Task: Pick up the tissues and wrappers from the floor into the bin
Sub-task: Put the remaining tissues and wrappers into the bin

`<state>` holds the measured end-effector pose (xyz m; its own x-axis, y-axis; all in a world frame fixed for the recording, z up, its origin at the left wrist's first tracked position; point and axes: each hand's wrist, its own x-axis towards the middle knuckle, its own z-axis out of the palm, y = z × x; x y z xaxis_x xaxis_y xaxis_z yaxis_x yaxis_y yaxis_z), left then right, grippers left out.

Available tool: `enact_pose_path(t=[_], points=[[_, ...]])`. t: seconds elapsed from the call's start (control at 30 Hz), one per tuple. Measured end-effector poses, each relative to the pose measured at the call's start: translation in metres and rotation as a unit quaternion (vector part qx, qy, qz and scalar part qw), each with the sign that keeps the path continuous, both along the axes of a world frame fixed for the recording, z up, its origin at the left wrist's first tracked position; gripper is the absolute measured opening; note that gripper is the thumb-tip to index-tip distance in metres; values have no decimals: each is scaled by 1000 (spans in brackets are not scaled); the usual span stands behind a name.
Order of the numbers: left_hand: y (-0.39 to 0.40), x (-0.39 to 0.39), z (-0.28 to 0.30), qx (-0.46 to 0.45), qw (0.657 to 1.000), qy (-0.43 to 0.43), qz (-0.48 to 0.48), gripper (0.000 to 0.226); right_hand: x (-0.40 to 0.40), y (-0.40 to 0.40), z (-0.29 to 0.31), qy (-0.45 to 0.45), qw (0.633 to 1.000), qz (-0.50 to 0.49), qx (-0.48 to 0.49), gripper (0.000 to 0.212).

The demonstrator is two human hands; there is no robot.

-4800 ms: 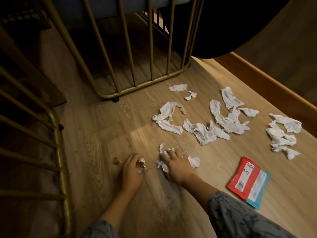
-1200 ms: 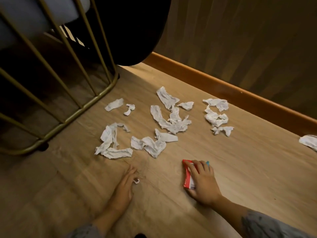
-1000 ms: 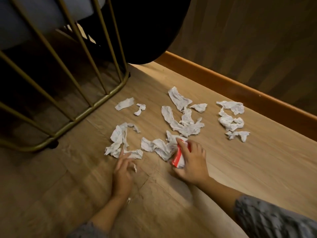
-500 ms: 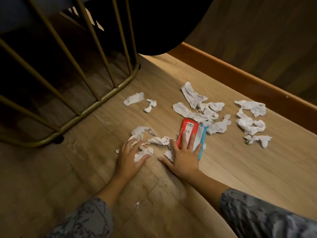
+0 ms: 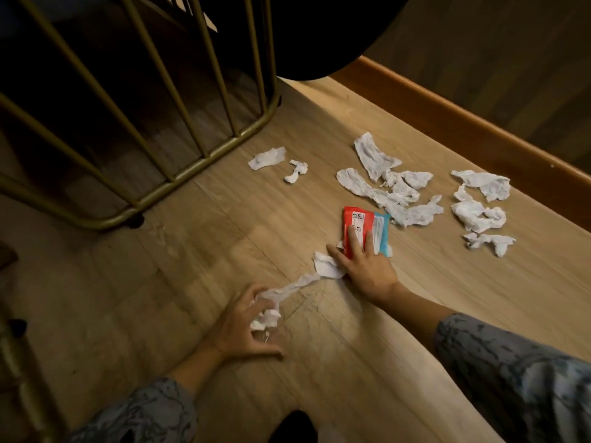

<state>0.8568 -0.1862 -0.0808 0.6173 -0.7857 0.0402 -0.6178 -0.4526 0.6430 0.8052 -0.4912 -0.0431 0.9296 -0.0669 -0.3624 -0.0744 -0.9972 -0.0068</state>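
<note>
My left hand [image 5: 246,327] is curled around a bunch of white tissue [image 5: 267,318], from which a twisted strip [image 5: 303,281] trails across the floor to my right hand. My right hand [image 5: 364,260] lies flat, fingers spread, pressing on a red and blue wrapper [image 5: 367,223] and the strip's far end. Beyond the wrapper lies a cluster of crumpled tissues [image 5: 390,187]. Further tissues [image 5: 479,206] lie at the right, and two small scraps [image 5: 267,158] near the metal frame. No bin is in view.
A gold metal-bar frame [image 5: 192,167] stands on the wooden floor at the left and back. A dark round object [image 5: 319,33] hangs over the back. A wooden skirting board [image 5: 463,123] runs along the right wall. Another gold frame [image 5: 19,362] is at the left edge.
My left hand has pulled back toward me with gathered tissue, stretching a strip out. My right hand stays flat on the wrapper, which it slid up beside the tissues over the last second.
</note>
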Motion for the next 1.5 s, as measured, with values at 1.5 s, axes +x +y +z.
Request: enact_pose_path(t=[1.5], points=[[-602, -381, 314, -213, 938, 186, -202, 21, -515, -318, 292, -598, 672, -435, -36, 31]])
